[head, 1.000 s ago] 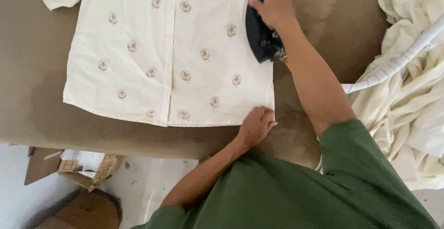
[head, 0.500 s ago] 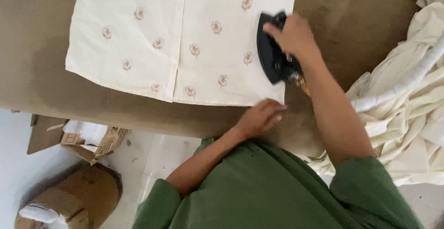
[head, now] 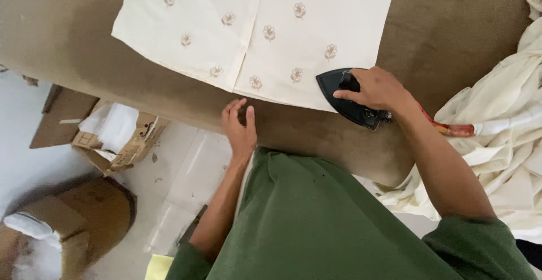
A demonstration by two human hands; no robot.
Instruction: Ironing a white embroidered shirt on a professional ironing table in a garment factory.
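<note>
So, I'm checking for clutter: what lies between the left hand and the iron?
Only bare brown padded table in the head view. The left hand rests below the cream printed cloth; the right hand holds the black iron.

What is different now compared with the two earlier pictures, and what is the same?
The right hand has drawn the black iron from high on the cream shirt down to its lower right corner, half onto the brown pad. The left hand has left the hem and slid left. The shirt lies flat as before; the iron stays gripped.
</note>
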